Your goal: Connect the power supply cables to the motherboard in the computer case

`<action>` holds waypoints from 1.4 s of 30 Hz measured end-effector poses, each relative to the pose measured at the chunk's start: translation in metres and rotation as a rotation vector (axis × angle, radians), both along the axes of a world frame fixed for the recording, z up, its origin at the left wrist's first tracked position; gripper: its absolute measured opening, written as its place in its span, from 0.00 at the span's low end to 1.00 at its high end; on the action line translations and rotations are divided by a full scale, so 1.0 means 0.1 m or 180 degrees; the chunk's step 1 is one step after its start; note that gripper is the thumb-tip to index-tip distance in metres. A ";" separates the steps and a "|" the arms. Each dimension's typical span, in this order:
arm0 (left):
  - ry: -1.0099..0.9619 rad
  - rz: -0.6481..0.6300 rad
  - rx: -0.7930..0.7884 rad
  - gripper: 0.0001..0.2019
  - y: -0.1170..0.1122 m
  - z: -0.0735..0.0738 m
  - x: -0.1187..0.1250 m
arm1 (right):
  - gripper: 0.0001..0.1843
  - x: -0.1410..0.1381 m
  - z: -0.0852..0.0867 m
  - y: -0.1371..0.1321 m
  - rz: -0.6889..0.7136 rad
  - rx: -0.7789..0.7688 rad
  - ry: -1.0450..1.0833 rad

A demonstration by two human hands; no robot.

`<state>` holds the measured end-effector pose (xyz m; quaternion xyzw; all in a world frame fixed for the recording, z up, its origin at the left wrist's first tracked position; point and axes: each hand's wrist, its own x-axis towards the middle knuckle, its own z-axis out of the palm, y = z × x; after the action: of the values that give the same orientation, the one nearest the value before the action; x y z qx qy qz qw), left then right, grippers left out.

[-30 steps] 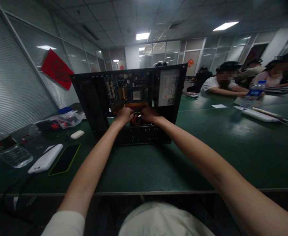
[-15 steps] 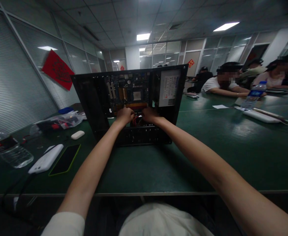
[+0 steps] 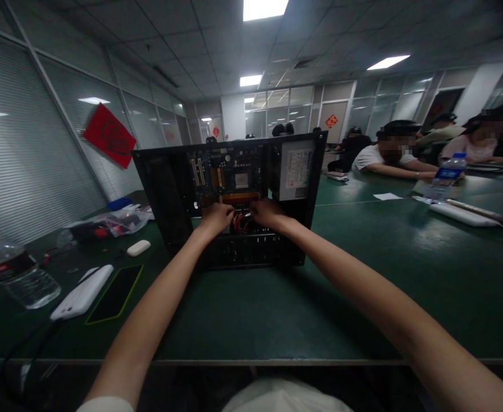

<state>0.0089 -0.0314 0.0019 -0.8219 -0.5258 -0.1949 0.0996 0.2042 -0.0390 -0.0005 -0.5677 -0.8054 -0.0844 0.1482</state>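
Note:
An open black computer case (image 3: pixel 161 189) stands on the green table (image 3: pixel 234 320) in front of me. Inside it show a motherboard (image 3: pixel 246 163) with pale slots and, at upper right, a power supply (image 3: pixel 294 171) with a white label. My left hand (image 3: pixel 217 218) is inside the case below the board, fingers curled inward. Close to it on the right, my right hand (image 3: pixel 268 213) is also curled, near the orange memory slots (image 3: pixel 242 198). Red and dark cables (image 3: pixel 243 223) lie between the hands. What the fingertips hold is hidden.
At left lie a water bottle (image 3: pixel 17 272), a white power bank (image 3: pixel 82 292), a phone (image 3: pixel 114 294), a white earbud case (image 3: pixel 138 248) and a plastic bag (image 3: pixel 105 224). Another bottle (image 3: pixel 447 178) stands at right. A person in white (image 3: pixel 384 151) leans on the table beyond.
The whole scene sits a little lower in the picture as the head view tilts up. My hands stay in the case, with the cables between them slightly more exposed.

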 end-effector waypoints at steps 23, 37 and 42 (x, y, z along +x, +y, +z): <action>0.0908 0.0318 -0.0148 0.17 -0.78 -0.26 -0.81 | 0.31 0.43 -0.37 -0.59 0.0281 -0.0100 -0.0659; 0.0797 0.0523 -0.0097 0.19 -0.85 -0.24 -0.77 | 0.29 0.44 -0.35 -0.63 0.0291 -0.0023 -0.0702; 0.0738 0.0535 0.0041 0.19 -0.85 -0.28 -0.79 | 0.28 0.43 -0.32 -0.66 0.0304 -0.0013 -0.0780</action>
<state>-0.0698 -0.1162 -0.0260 -0.7914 -0.5765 -0.0929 0.1809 0.2476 -0.1046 -0.0329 -0.5144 -0.8438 -0.1443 0.0514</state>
